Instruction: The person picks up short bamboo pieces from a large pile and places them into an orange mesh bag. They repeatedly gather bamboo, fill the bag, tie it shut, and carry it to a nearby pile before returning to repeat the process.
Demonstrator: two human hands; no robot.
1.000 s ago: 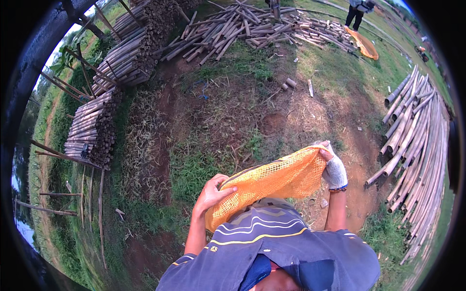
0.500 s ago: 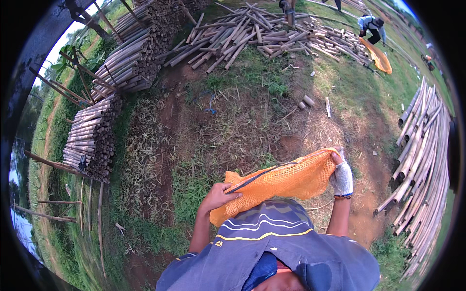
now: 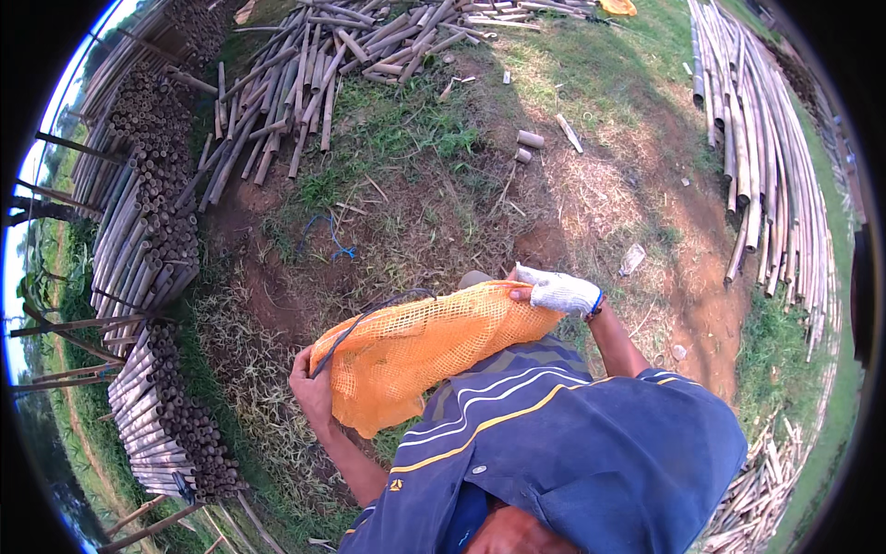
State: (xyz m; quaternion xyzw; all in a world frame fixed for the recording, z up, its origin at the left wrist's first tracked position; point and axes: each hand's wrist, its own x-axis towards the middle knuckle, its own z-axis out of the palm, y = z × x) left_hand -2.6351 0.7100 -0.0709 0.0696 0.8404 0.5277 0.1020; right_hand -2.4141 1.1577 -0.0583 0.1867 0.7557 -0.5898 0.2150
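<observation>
An orange mesh sack [image 3: 420,346] is stretched between my two hands in front of my body. My left hand [image 3: 312,383], bare, grips its left end, where a dark cord [image 3: 355,323] runs along the upper edge. At the right end my right hand [image 3: 556,292], in a white knitted glove with the fingertips bare, pinches the sack's upper corner. The sack hangs down from both grips, and its lower part lies close to my trousers.
Cut bamboo lies in a loose heap [image 3: 314,78] ahead. Stacked bamboo [image 3: 152,222] lines the left, and long poles [image 3: 752,129] lie at the right. Two short bamboo pieces [image 3: 530,139], a clear bottle [image 3: 632,259] and blue twine [image 3: 343,251] rest on the ground.
My view has turned to the right and lower. The sack and both hands have shifted left in the picture, with the left end now lower. Both grips stay on it.
</observation>
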